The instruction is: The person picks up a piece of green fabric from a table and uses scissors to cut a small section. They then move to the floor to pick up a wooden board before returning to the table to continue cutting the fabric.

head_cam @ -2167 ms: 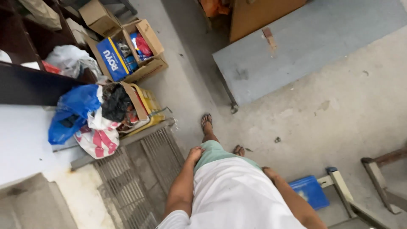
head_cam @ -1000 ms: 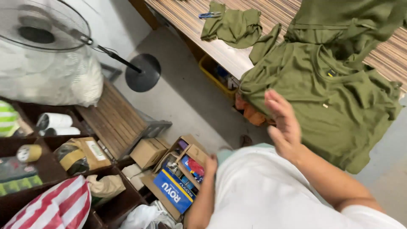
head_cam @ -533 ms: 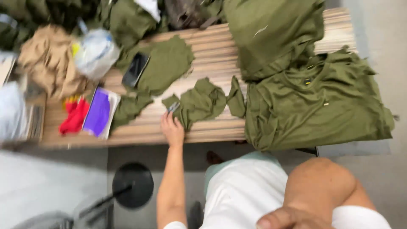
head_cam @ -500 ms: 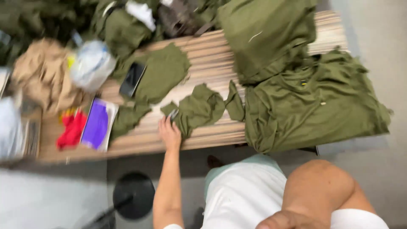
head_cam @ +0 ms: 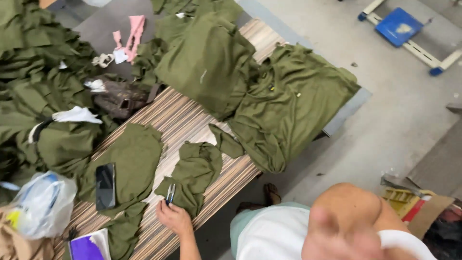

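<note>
Fabric covers most of the striped table (head_cam: 192, 120), all of it olive green. The left hand (head_cam: 174, 217) rests near the table's front edge, its fingers curled about the handles of small snips (head_cam: 170, 193) that lie on a crumpled olive scrap (head_cam: 195, 173). How tightly the fingers close on the snips cannot be told. The right hand (head_cam: 337, 238) is a blur close to the camera, raised off the table, and its grip cannot be told either. Just left of the snips a dark phone (head_cam: 105, 186) lies flat on another olive piece (head_cam: 127, 163). A large olive garment (head_cam: 288, 101) droops over the table's right edge toward the concrete floor (head_cam: 399, 125). Bare striped wood shows in a narrow band between the scrap and the folded stack (head_cam: 207, 62) behind it, and along the front edge. A clear plastic bag (head_cam: 41, 204) sits at the far left.
</note>
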